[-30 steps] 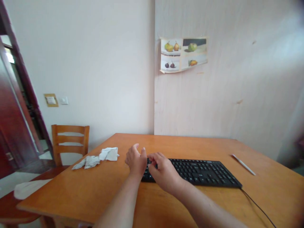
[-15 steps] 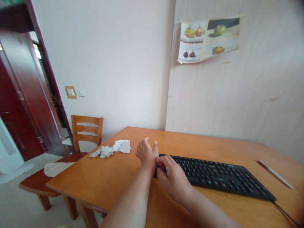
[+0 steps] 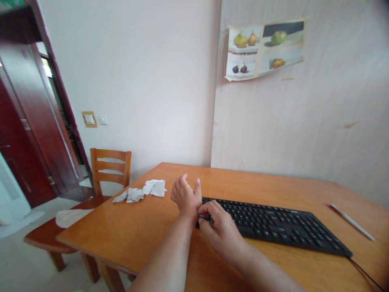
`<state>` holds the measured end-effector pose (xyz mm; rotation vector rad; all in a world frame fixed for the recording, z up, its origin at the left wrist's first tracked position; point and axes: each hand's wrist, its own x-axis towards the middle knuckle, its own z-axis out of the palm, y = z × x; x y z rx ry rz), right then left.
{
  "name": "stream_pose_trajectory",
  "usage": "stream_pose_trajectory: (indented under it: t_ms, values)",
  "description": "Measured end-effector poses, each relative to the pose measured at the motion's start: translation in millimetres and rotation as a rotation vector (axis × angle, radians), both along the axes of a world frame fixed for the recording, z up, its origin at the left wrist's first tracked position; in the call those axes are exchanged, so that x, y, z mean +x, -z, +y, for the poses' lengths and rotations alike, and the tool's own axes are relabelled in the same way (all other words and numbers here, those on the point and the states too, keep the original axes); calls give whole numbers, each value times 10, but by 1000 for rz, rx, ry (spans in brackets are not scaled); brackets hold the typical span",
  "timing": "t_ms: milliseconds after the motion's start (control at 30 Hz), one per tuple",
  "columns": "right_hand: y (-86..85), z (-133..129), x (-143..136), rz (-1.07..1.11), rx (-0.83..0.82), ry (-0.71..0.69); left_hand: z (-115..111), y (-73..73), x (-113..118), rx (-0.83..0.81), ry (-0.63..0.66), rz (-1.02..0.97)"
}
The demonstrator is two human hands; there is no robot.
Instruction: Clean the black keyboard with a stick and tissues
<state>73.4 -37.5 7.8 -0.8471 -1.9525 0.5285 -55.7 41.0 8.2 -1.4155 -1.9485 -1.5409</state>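
The black keyboard [image 3: 273, 223] is lying on the tabletop [image 3: 136, 231], its left end partly hidden by the hands. Compared with one second ago, the view is taking in more of the chair [image 3: 111, 165] and floor [image 3: 18, 259], and the keyboard is appearing farther right. The left hand [image 3: 186, 198] is holding its fingers loosely spread and its thumb upright beside the keyboard's left end. The right hand [image 3: 221, 227], earlier reaching near the left thumb, is now curling beside the left wrist, thumb and fingers parted with keys showing between. The crumpled white cloths [image 3: 154, 187] and pen [image 3: 352, 222] are staying on either side.
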Motion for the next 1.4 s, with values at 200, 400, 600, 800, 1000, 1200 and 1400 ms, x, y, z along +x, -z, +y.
stream_pose_trajectory:
  t_ms: [200,400,600,800,1000,1200,1400]
  values:
    - [29,21,-19,66,-68,5,-47,-29,19,9,9,-11]
    - [15,-45,-21,5,3,-45,-24,-36,-10,-13,-16,-29]
    - [27,-29,-24,47,-63,-30,-15,-21,-4,2,-9,-30]
    - [-1,-80,-13,-26,-16,-41,-3,-13,-11,-9,-23,-43]
    - [6,-61,-16,23,-32,-20,-32,-15,5,4,-4,-53]
    - [-19,-90,-8,-69,51,-8,-47,-22,9,-4,-22,-14]
    - [-33,-95,-14,-49,87,61,-55,-28,23,45,-43,30]
